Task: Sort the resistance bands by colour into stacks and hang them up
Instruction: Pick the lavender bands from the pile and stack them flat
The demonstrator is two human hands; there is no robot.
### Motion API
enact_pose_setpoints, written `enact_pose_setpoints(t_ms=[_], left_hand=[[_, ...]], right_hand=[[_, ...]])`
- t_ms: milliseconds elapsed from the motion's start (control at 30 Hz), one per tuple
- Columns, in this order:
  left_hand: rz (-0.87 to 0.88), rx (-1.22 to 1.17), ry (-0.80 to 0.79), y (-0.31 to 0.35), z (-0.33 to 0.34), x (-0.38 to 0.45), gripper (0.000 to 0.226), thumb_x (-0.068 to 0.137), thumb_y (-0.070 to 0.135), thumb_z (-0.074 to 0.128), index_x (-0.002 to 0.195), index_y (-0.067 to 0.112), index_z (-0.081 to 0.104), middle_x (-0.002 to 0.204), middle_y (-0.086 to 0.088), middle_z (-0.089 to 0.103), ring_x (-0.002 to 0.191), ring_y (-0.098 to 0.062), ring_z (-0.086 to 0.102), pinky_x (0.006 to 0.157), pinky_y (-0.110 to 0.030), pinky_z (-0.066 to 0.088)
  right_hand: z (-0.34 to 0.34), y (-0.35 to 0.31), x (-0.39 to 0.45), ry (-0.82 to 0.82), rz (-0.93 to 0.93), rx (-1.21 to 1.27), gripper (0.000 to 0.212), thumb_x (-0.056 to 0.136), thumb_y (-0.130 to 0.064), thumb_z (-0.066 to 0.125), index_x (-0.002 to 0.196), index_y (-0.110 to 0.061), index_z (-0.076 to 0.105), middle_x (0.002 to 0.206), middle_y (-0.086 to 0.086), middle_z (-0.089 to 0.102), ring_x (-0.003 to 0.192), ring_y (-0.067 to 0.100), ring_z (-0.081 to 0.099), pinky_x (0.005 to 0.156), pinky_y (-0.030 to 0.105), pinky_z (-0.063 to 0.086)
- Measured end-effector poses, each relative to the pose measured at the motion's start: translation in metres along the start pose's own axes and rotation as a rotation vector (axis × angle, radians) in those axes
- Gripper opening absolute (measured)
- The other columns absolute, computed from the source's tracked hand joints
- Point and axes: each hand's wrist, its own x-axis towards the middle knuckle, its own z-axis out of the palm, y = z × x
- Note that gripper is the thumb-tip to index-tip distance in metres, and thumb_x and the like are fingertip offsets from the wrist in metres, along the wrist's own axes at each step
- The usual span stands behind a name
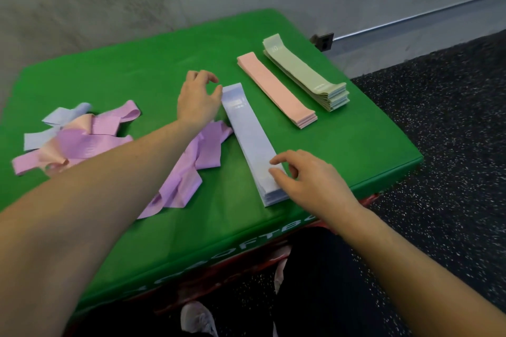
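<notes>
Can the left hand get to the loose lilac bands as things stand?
Probably yes. The left hand rests at the far end of the blue stack, holding nothing, and the loose lilac bands lie directly below its forearm with nothing covering them.

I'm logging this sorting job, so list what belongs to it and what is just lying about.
Belongs to the job:
- blue band stack, touched by left hand and right hand
- pink band stack
- green band stack
- unsorted band pile

Just there:
- green padded box, the work surface
- black wall bracket
- speckled floor
</notes>
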Motion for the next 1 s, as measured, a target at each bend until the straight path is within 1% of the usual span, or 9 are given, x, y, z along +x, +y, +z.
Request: enact_pose_setpoints(t_ms=[133,267,433,533,567,667,800,867,1000], left_hand=[[0.063,-0.012,0.024,-0.014,-0.036,-0.035,0.021,0.1,0.023,0.056,0.118,0.015,0.06,0.125,0.001,0.053,0.114,-0.011,0.049,0.102,-0.028,0.038],[0.082,0.0,0.07,-0.048,-0.074,-0.073,0.014,0.098,0.018,0.058,0.111,0.014,0.063,0.115,0.0,0.056,0.098,-0.014,0.05,0.089,-0.034,0.044],[0.054,0.039,0.112,-0.103,-0.118,-0.127,0.012,0.094,0.015,0.059,0.105,0.021,0.061,0.111,0.007,0.057,0.108,-0.019,0.054,0.102,-0.048,0.044],[-0.017,0.086,0.162,-0.136,-0.14,-0.157,0.011,0.094,0.017,0.059,0.104,0.023,0.061,0.111,0.006,0.058,0.105,-0.017,0.052,0.11,-0.05,0.034],[-0.022,0.097,0.175,-0.146,-0.146,-0.165,0.011,0.093,0.017,0.059,0.103,0.023,0.062,0.11,0.005,0.059,0.103,-0.016,0.052,0.108,-0.051,0.036],[-0.014,0.093,0.238,-0.176,-0.162,-0.185,0.014,0.09,0.012,0.062,0.101,0.021,0.064,0.107,0.001,0.061,0.097,-0.016,0.054,0.094,-0.047,0.043],[-0.05,0.103,0.259,-0.204,-0.171,-0.2,0.018,0.089,0.013,0.067,0.107,0.016,0.064,0.128,-0.003,0.06,0.124,-0.022,0.051,0.099,-0.037,0.035],[-0.039,0.103,0.272,-0.211,-0.171,-0.2,0.02,0.089,0.015,0.069,0.109,0.016,0.064,0.132,-0.002,0.059,0.127,-0.02,0.05,0.1,-0.035,0.034],[-0.039,0.062,0.331,-0.215,-0.169,-0.194,0.02,0.088,0.013,0.066,0.108,0.017,0.065,0.129,-0.002,0.062,0.121,-0.021,0.053,0.102,-0.04,0.039]], right_hand=[[0.001,-0.021,0.001,-0.016,-0.05,0.009,0.022,0.097,-0.044,0.054,0.116,-0.038,0.063,0.075,-0.007,0.053,0.065,0.008,0.053,0.06,0.031,0.047],[0.01,-0.048,0.001,-0.009,-0.099,0.031,0.016,0.096,-0.039,0.057,0.109,-0.036,0.066,0.075,-0.004,0.061,0.059,0.007,0.052,0.065,0.034,0.052],[0.034,-0.082,0.006,-0.049,-0.169,0.043,0.015,0.095,-0.036,0.061,0.107,-0.034,0.068,0.074,-0.005,0.063,0.063,0.009,0.054,0.066,0.032,0.048],[0.052,-0.104,0.01,-0.086,-0.214,0.039,0.015,0.095,-0.035,0.061,0.109,-0.035,0.068,0.076,-0.009,0.063,0.065,0.004,0.053,0.066,0.03,0.046],[0.058,-0.112,0.011,-0.102,-0.231,0.044,0.015,0.095,-0.035,0.061,0.108,-0.035,0.067,0.077,-0.011,0.062,0.067,0.003,0.054,0.067,0.03,0.047],[0.077,-0.138,0.015,-0.169,-0.283,0.083,0.013,0.096,-0.033,0.06,0.107,-0.035,0.066,0.078,-0.014,0.062,0.07,0.01,0.06,0.069,0.033,0.052],[0.1,-0.173,0.028,-0.242,-0.358,0.077,0.019,0.097,-0.025,0.058,0.114,-0.027,0.068,0.087,-0.017,0.062,0.079,0.003,0.059,0.072,0.025,0.051],[0.112,-0.189,0.037,-0.25,-0.389,0.071,0.022,0.097,-0.02,0.058,0.115,-0.024,0.068,0.092,-0.017,0.061,0.084,0.001,0.059,0.074,0.023,0.049],[0.135,-0.221,0.057,-0.252,-0.431,0.056,0.021,0.097,-0.017,0.056,0.115,-0.021,0.067,0.104,-0.01,0.065,0.093,0.006,0.059,0.081,0.025,0.051]])
